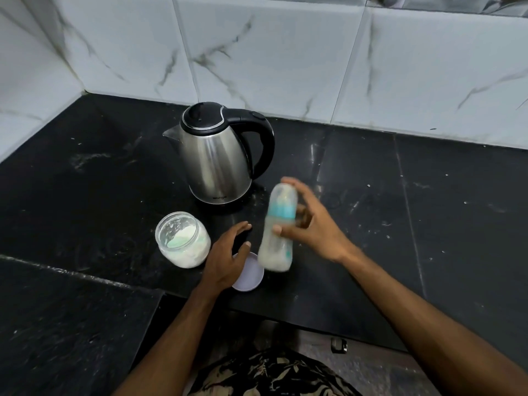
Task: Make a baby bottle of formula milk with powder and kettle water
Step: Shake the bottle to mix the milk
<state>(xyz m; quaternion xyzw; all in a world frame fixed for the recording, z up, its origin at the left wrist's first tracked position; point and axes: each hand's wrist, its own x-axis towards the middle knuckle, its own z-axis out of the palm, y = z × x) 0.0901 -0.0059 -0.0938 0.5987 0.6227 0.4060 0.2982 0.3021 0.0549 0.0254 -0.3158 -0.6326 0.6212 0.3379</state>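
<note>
- My right hand (310, 224) has its fingers curled round the bottle (278, 228): the thumb presses the near side of the body, the other fingers wrap the far side up to the cap.
- The bottle is blurred, so I cannot tell whether its base touches the counter (428, 210). It stands nearly upright, top tipped slightly away, with a teal collar under a clear cap and pale milky liquid in the body.
- My left hand (228, 255) holds nothing: fingers straight and loosely together, thumb apart, palm down over the lid (251, 277). I cannot tell whether the palm touches it.
- The lid is round and pale lilac, lying flat on the counter just left of the bottle's base, near the front edge.
- The jar (183, 240) stands open just left of my left hand, white powder inside with a pale green scoop partly buried in it.
- The kettle (218, 155) stands behind the jar and bottle, steel body, black lid shut, black handle to the right, spout to the left.
- The counter is black stone with joints between slabs, marked by white specks, smears and scratches, thickest around the kettle and to the right.
- Behind and to the left, the walls (285, 52) are white marble-patterned tiles with grey veins, meeting in a corner at upper left.
- At the bottom edge, patterned clothing and a patch of floor show below the counter's front.
</note>
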